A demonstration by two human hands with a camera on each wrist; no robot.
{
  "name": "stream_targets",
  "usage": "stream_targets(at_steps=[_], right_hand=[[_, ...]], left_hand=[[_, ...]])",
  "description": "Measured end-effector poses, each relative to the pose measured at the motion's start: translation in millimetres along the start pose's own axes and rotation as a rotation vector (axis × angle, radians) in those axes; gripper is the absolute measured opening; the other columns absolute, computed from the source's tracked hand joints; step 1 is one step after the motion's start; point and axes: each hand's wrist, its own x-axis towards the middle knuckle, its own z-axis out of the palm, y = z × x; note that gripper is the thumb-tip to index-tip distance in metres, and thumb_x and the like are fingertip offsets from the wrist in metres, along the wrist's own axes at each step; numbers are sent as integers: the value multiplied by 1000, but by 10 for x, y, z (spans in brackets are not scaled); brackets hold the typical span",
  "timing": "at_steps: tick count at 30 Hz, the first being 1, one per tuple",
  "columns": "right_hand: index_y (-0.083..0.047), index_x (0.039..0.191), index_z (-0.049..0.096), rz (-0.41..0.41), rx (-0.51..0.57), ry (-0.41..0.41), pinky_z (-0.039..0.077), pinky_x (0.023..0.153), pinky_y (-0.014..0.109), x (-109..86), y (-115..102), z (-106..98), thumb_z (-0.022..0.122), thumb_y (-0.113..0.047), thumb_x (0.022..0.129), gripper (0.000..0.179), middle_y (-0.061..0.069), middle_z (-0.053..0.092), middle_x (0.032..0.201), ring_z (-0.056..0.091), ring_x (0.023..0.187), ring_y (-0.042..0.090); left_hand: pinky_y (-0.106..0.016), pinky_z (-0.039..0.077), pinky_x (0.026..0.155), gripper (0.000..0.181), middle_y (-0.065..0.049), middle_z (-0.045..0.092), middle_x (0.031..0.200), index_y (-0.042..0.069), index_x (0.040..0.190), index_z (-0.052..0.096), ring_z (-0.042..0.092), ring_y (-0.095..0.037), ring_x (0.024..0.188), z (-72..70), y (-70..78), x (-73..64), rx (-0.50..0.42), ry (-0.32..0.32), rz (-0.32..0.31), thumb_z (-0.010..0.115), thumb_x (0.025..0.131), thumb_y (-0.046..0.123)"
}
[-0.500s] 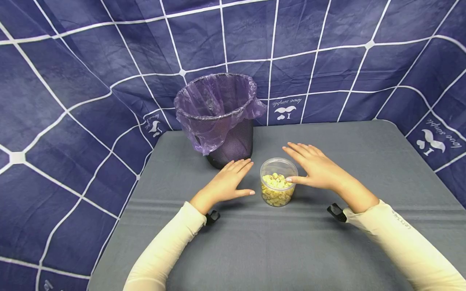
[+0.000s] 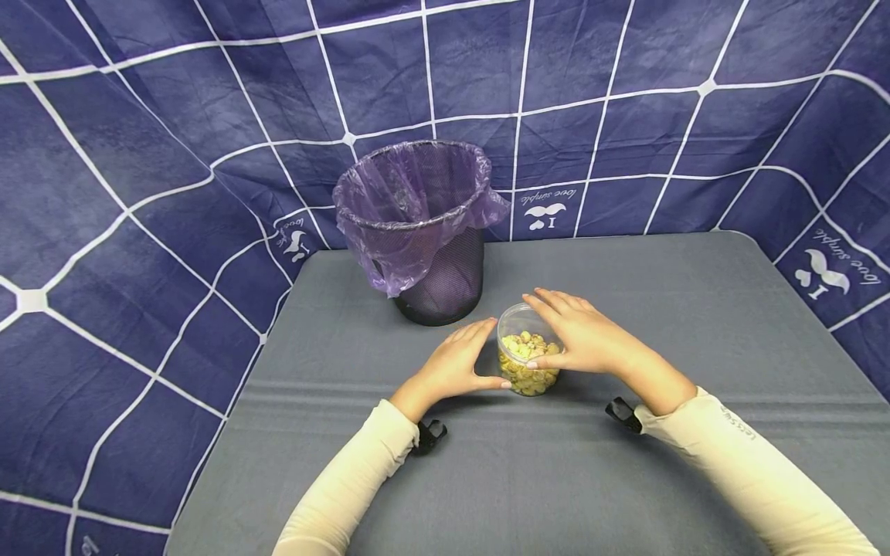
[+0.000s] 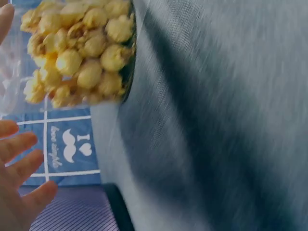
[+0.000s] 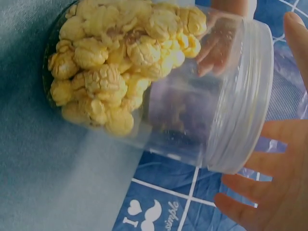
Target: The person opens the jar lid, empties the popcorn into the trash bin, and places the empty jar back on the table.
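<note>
Hands (image 2: 455,364) (image 2: 589,338) flank a clear tub (image 2: 517,319) (popcorn (image 2: 521,349) inside) near a bin (image 2: 452,278).

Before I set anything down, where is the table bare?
Bare table lies right of the bin, up to the curtain, and in front between the sleeves. Crowded: around the popcorn tub, flanked by left hand and right hand.

Black mesh wastebasket (image 2: 452,282) upright toward the back left of the grey surface (image 2: 695,309). Translucent purple liner (image 2: 406,259) folded over its rim, hanging loose outside. Navy backdrop cloth (image 2: 563,69) behind and both sides, white grid lines; moustache-and-heart print (image 2: 545,212), lettered "I love simple".
</note>
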Motion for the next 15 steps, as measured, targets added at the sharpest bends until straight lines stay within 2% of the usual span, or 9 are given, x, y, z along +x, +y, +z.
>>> stream_targets(at_steps=[8, 11, 15], right_hand=[[0, 137, 29, 6, -4, 13, 27, 94, 56, 38, -41, 63, 59, -66, 68, 100, 26, 36, 132, 35, 119, 41], [0, 137, 29, 12, -9, 19, 28, 94, 54, 44, -48, 84, 62, -64, 67, 101, 26, 38, 130, 37, 116, 41], [1, 136, 30, 8, -9, 40, 29, 94, 53, 53, -57, 111, 66, -62, 65, 102, 25, 40, 127, 40, 113, 40]], left_hand=[[-38, 33, 96, 101, -11, 39, 135, 6, 138, 27, 38, -23, 122, 176, 118, 39, -189, 71, -132, 72, 63, 56], [-38, 33, 97, 101, -12, 40, 134, 6, 138, 27, 38, -24, 122, 239, 143, 56, -281, 107, -143, 75, 62, 51], [-37, 31, 98, 99, -13, 42, 131, 4, 136, 29, 39, -24, 120, 311, 175, 84, -393, 165, -126, 79, 60, 45]])
